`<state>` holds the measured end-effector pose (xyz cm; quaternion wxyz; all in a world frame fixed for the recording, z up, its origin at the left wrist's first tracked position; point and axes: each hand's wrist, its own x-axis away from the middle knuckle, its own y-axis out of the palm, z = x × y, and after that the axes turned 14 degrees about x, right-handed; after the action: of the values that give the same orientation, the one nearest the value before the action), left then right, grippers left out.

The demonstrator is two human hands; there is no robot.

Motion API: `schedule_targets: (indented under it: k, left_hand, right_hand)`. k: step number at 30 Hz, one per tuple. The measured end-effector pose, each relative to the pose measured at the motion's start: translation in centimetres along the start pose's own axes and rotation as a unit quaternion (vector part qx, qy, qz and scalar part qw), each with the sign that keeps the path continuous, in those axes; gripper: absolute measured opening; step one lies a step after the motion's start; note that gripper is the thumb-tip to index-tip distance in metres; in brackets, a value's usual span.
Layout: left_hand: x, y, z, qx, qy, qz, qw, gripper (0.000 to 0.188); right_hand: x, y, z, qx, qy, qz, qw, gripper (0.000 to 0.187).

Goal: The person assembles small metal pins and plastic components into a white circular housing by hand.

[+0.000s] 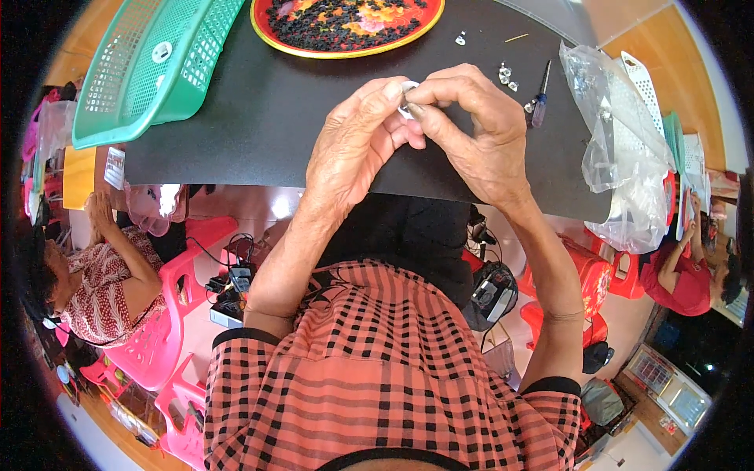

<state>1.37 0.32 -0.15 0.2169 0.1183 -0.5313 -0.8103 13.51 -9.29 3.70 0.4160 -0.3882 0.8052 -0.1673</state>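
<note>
Above the dark table [259, 133], my left hand [345, 149] closes its thumb and fingers around a small white round piece [405, 113]. My right hand [483, 125] pinches at the same piece from the other side, thumb and forefinger pressed to its middle. Something small and dark shows between the fingertips there; its kind is too small to make out. To the right of my right hand lies a screwdriver [539, 111] with a blue handle. Several small shiny pieces [505, 73] sit just beyond it, and another white bit [460, 37] lies farther back.
A red round tray [345, 54] with many small black pieces stands at the back. A green plastic basket [133, 118] is at the left, a clear plastic bag [616, 149] on the right edge. People sit at either side; pink chairs [169, 314] stand at left.
</note>
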Motion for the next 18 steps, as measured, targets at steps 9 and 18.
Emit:
schedule_targets:
  k: [9,18]
  left_hand:
    - [0.0,-0.1,0.3,0.022,-0.023,-0.011,0.999,0.031]
    - [0.0,-0.1,0.5,0.041,-0.061,-0.023,0.997,0.032]
  right_hand:
    - [0.8,0.1,0.8,0.036,-0.019,0.019,0.999,0.014]
    - [-0.4,-0.8,0.1,0.093,-0.069,0.009,0.993,0.022]
